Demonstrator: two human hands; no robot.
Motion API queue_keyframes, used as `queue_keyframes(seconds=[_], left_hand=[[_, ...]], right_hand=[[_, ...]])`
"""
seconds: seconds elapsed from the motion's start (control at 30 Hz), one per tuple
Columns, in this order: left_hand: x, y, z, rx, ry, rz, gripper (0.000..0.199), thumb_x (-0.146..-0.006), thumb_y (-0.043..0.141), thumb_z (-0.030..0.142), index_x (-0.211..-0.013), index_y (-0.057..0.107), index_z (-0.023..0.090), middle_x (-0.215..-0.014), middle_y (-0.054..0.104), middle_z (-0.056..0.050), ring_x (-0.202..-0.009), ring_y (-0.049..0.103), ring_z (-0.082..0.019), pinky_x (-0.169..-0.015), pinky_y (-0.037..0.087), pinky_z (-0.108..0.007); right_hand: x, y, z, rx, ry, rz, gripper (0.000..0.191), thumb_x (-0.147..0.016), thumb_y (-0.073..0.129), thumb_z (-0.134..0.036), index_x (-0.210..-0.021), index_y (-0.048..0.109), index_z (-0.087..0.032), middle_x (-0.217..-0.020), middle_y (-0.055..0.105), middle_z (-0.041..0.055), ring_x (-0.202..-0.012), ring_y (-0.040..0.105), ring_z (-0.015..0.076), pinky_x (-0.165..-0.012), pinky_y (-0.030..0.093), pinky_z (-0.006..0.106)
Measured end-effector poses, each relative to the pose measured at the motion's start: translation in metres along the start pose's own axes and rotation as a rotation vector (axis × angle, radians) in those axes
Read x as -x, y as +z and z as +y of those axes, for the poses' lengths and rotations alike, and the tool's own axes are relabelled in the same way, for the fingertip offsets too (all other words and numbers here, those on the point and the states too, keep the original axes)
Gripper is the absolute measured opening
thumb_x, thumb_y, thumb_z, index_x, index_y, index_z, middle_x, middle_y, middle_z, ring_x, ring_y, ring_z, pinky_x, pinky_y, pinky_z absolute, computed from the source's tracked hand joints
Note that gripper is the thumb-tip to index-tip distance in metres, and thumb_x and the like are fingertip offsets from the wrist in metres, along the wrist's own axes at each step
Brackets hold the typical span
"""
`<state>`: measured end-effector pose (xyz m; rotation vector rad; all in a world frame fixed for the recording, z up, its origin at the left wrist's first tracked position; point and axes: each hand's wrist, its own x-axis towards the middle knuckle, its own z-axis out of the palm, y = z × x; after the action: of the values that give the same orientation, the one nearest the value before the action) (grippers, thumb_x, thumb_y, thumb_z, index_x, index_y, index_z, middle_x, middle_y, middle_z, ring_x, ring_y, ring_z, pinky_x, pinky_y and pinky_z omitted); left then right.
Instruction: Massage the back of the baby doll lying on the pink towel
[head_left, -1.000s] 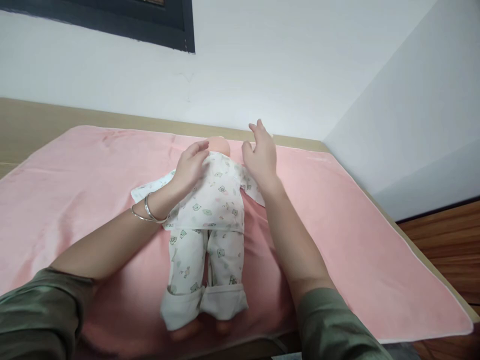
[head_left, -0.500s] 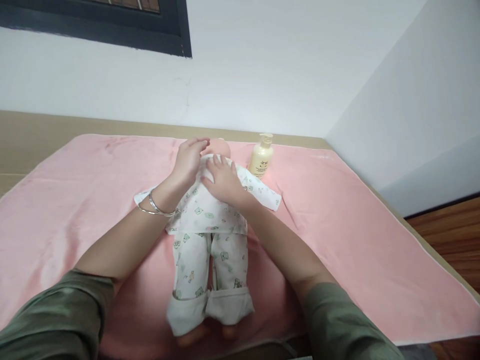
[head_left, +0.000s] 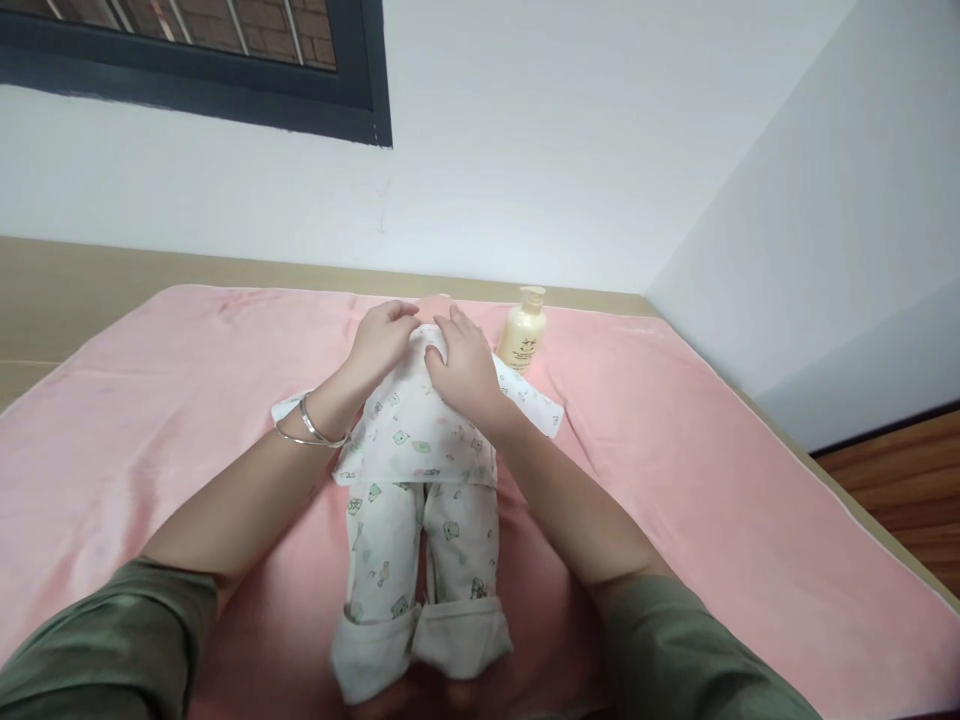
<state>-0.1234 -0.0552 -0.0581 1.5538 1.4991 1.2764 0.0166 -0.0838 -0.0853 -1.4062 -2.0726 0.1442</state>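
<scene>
A baby doll (head_left: pixel 424 435) in a white printed top and matching trousers with turned-up cuffs lies stretched out, feet toward me. Its head (head_left: pixel 433 306) shows only partly between my hands. My left hand (head_left: pixel 381 338) rests by the doll's left-side shoulder and head, fingers extended and slightly curved. On the other upper side, my right hand (head_left: pixel 466 358) lies against the top near the collar, its fingers stretched upward and thumb apart. Neither hand grasps anything. Two silver bangles (head_left: pixel 309 428) circle my left wrist.
Under the doll spreads a pink blanket (head_left: pixel 675 480) on a wooden surface (head_left: pixel 75 262). A cream pump bottle (head_left: pixel 523 332) stands just beyond the doll's right sleeve. White walls rise behind and to the right, with a dark-framed window (head_left: pixel 360 90) at upper left.
My right hand has shifted from the upper middle of the doll's top outward to the right, toward the shoulder. My left hand stays near the head. The view has tilted up slightly.
</scene>
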Motion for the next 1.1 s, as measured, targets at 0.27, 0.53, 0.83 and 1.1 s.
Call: queue_keyframes(seconds=[0.27, 0.53, 0.83, 1.1], left_hand=[[0.006, 0.015, -0.022, -0.343, 0.044, -0.014, 0.047, -0.085, 0.046, 0.022, -0.125, 0.066, 0.01, -0.133, 0.069, -0.018, -0.125, 0.064, -0.032, -0.111, 0.047, -0.046], [0.037, 0.026, -0.028, -0.694, 0.297, -0.105, 0.042, -0.09, 0.041, 0.023, -0.122, 0.065, 0.011, -0.128, 0.067, -0.021, -0.125, 0.059, -0.037, -0.111, 0.045, -0.053], [0.032, 0.016, -0.029, -0.735, 0.198, -0.089, 0.035, -0.091, 0.039, 0.023, -0.106, 0.068, 0.011, -0.11, 0.072, -0.022, -0.111, 0.066, -0.036, -0.099, 0.051, -0.048], [0.02, 0.003, -0.03, -0.696, 0.061, -0.206, 0.036, -0.094, 0.037, 0.031, -0.103, 0.067, 0.015, -0.112, 0.073, -0.02, -0.102, 0.069, -0.034, -0.087, 0.053, -0.045]], right_hand=[[-0.003, 0.018, 0.012, 0.086, 0.079, -0.13, 0.052, -0.101, 0.04, -0.032, -0.146, 0.047, -0.009, -0.16, 0.043, 0.0214, -0.152, 0.033, 0.034, -0.125, 0.024, 0.056], [-0.003, 0.002, 0.012, 0.271, 0.152, -0.19, 0.049, -0.104, 0.034, -0.033, -0.133, 0.058, -0.001, -0.138, 0.062, 0.0262, -0.132, 0.055, 0.0358, -0.116, 0.038, 0.051], [-0.005, 0.003, 0.011, 0.202, 0.116, -0.205, 0.047, -0.101, 0.038, -0.031, -0.133, 0.059, -0.004, -0.137, 0.065, 0.0232, -0.127, 0.059, 0.0323, -0.111, 0.043, 0.045], [0.01, 0.004, -0.005, 0.36, 0.129, -0.208, 0.052, -0.104, 0.036, -0.038, -0.128, 0.06, 0.001, -0.127, 0.067, 0.0284, -0.121, 0.062, 0.0363, -0.11, 0.041, 0.049]])
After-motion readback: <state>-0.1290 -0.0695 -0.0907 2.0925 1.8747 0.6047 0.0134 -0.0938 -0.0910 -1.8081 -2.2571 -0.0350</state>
